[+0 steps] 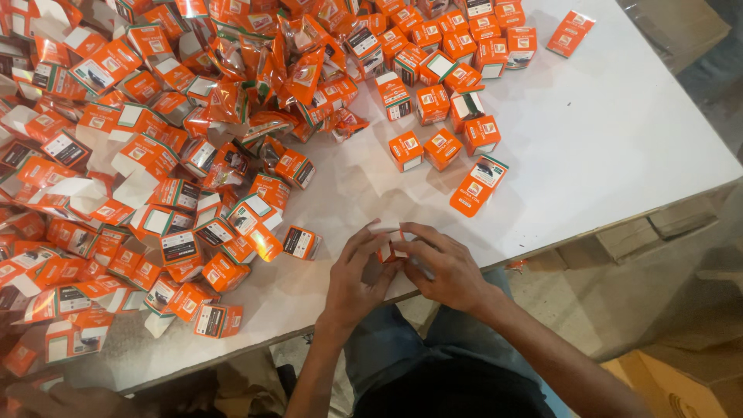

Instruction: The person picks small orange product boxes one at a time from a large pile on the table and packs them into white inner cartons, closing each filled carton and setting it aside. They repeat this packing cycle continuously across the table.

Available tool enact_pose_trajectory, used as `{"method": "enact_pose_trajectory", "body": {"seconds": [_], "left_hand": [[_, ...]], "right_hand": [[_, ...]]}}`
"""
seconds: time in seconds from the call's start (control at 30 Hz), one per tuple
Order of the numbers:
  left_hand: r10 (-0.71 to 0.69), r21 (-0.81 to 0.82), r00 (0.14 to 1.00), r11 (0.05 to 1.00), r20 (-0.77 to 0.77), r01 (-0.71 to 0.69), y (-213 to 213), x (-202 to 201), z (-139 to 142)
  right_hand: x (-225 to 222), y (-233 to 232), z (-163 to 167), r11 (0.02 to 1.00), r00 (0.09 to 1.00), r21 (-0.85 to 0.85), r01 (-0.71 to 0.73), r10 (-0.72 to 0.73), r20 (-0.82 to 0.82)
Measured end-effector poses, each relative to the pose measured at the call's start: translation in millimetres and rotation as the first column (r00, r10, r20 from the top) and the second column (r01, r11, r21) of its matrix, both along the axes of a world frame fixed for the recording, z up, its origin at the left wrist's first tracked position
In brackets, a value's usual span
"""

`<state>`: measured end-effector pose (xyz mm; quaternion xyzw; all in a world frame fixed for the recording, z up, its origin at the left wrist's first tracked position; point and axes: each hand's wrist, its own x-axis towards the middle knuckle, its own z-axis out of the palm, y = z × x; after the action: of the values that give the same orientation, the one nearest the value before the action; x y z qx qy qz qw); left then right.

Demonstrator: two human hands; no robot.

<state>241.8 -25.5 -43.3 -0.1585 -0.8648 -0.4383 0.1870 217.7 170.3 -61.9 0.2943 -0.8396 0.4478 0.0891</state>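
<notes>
Gripping one small orange box (389,246) between them, the left hand (357,275) and right hand (443,265) are working at the white table (619,139) edge.

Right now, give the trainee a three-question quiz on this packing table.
1. True or false: both hands hold one small orange carton at the table's near edge.
2. Which lies nearest the hands? A) the long orange box B) the lone carton at the far corner C) the crinkled wrappers
3. On which side of the person is the big heap of cartons?

Key:
1. True: left hand and right hand grip the small orange carton over the white table.
2. A, the long orange box.
3. Their left: heap.
</notes>
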Motion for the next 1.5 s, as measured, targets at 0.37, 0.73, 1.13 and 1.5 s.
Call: {"method": "enact_pose_trajectory", "body": {"seconds": [0.37, 0.73, 1.13, 1.5], "left_hand": [[-0.101, -0.321, 0.946, 0.925, 0.309, 0.204, -25.8, -12.1, 52.0], [-0.133, -0.233, 0.954, 0.952, 0.268, 0.198, -27.0, -9.9, 57.8], [-0.352, -0.409, 0.841, 0.754, 0.411, 0.515, -55.8, -60.5, 67.6], [-0.258, -0.39, 0.649, 0.623, 0.716, 0.678, -36.7, -84.6, 80.6]], "right_hand": [[-1.9, -2.9, 3.9, 1.0, 1.0, 0.015, 0.022, -0.023, 0.013], [0.0, -3.3, 6.8, 0.999, 0.998, 0.006, 0.044, -0.044, -0.034], [0.6, -5.2, 7.7, 0.997, 1.0, 0.082, -0.007, 0.008, -0.001], [-0.3, -4.1, 8.5, 0.993, 0.999, 0.107, -0.048, 0.05, -0.017]]}}
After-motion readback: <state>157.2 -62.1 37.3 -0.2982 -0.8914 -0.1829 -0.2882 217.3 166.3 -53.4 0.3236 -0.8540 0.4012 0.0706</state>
